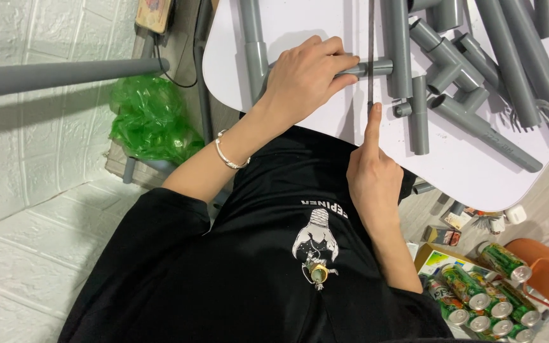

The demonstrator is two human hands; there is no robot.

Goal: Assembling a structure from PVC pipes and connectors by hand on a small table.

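White table (pixel 478 171) fills the upper part of the head view, with white brick-pattern wall beside it and a green bag (pixel 150 117) on the floor against that wall.

My left hand (pixel 306 76) is closed over a short grey pipe (pixel 376 67) lying on the table; my fingers wrap its near length, and only the bare, smooth, matte end sticks out past them. A thin dark saw blade (pixel 370 44) stands across that end, just beyond my fingertips. My right hand (pixel 373 178) is curled around the blade's handle, which is hidden in my palm, with my forefinger stretched straight along it toward the pipe.

Beyond the pipe, loose grey pipes and tee joints (pixel 446 57) lie scattered over the table. Below the table's edge, green cans (pixel 478 292) sit in a box.
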